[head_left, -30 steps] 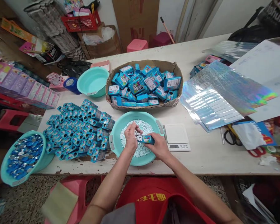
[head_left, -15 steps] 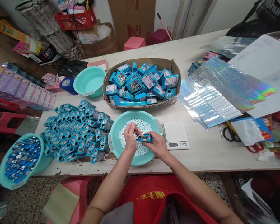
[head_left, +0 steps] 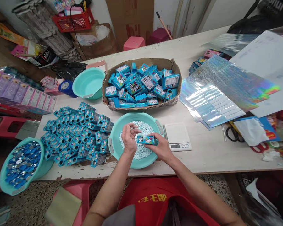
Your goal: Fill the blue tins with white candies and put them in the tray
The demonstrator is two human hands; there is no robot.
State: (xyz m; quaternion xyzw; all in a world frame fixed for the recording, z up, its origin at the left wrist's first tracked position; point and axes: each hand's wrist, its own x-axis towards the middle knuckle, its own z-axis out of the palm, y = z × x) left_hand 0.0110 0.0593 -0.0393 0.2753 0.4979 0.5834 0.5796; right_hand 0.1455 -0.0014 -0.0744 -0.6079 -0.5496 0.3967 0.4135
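Observation:
My right hand [head_left: 161,147] grips a small blue candy box [head_left: 145,139] by one end, over the turquoise basin [head_left: 115,147]. White pieces show in the round hole at the box's left end. Beside that hole my left hand [head_left: 129,138] is turned palm inward, its fingers loosely curled and apart; I see nothing held in it. Small white candies [head_left: 142,152] cover the bottom of the basin beneath both hands. To the left, many similar blue boxes [head_left: 73,131] lie packed side by side, their holed ends facing me.
Behind the basin stands a cardboard tray [head_left: 141,108] heaped with blue boxes. A white scale [head_left: 178,135] sits at right, near holographic sheets [head_left: 217,103] and scissors [head_left: 233,133]. A second turquoise basin [head_left: 89,83] is at back left; a tub of blue-and-silver discs [head_left: 37,166] overhangs the table's left corner.
My left hand has drawn back slightly from the box and its fingers have opened. The box in my right hand has turned so its hole and printed side face up more.

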